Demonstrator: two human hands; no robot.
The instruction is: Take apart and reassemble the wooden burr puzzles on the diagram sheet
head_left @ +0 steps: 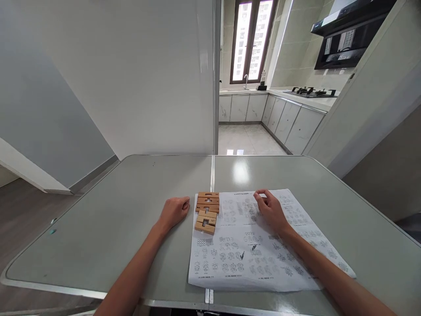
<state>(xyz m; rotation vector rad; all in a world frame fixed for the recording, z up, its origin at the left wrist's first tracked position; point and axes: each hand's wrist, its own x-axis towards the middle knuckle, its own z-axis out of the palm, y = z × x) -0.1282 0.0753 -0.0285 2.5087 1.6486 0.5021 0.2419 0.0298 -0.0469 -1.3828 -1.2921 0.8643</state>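
Observation:
My left hand (176,210) rests on the table as a closed fist, just left of the wooden pieces, with a small gap between. Notched wooden blocks lie side by side on the left edge of a printed sheet: a reddish-brown group (207,201) at the top and a lighter tan group (206,221) below it. Small dark marks show on several blocks. Over the upper right of the paper sheet (230,267), my right hand (271,213) curls with thumb and index finger close together; nothing shows between them. The sheet carries rows of small line diagrams, partly covered by my right forearm.
The grey folding table (98,228) has a metal seam (212,173) down its middle. A white panel (158,87) stands behind it. Beyond the opening are a kitchen counter (243,92), a gas stove (311,91) and a range hood (351,17).

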